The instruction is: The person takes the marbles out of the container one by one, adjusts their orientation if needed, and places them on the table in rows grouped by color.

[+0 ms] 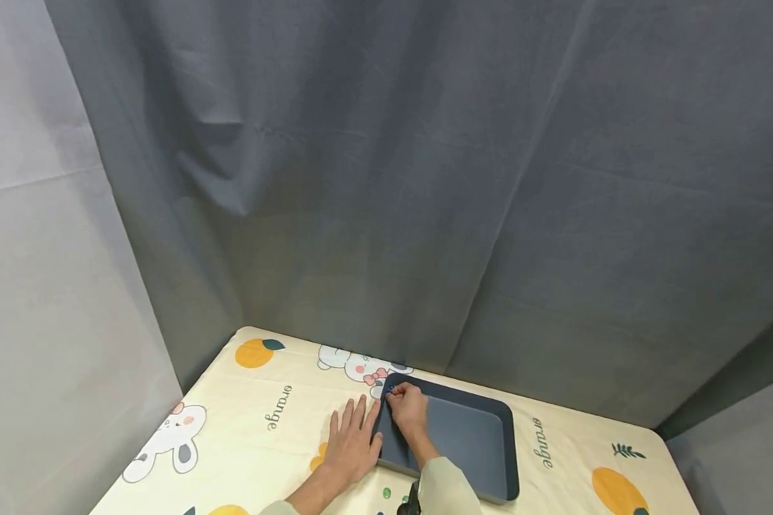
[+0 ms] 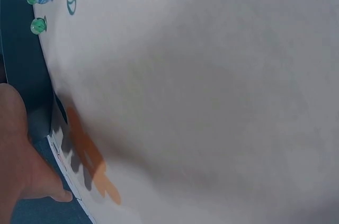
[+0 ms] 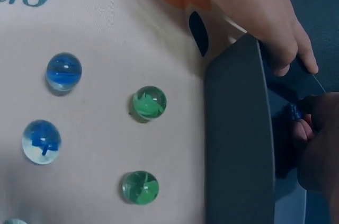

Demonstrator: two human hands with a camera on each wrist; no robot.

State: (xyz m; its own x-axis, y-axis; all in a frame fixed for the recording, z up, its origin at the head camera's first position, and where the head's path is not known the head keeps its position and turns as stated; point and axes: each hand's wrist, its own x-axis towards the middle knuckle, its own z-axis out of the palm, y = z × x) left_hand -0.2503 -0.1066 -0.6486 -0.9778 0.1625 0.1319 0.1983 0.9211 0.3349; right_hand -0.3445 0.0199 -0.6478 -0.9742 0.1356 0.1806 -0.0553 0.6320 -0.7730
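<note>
A dark grey rectangular tray (image 1: 467,436) lies on the patterned tablecloth. Inside its far left corner, my right hand (image 1: 411,413) pinches a blue marble (image 3: 295,112) between thumb and fingertips; the fingers cover much of it. My left hand (image 1: 353,442) rests at the tray's left side, its fingers straight and spread, the fingertips near the rim. Outside the tray's near wall, two blue marbles (image 3: 63,71) and two green marbles (image 3: 149,102) sit on the cloth in the right wrist view. Part of another marble (image 3: 15,221) shows at the bottom edge.
The cream tablecloth (image 1: 245,429) carries printed oranges, rabbits and lettering. A grey curtain (image 1: 373,214) hangs behind the table's far edge, and a pale curtain (image 1: 58,286) hangs on the left. A small black object (image 1: 410,501) shows by the right sleeve.
</note>
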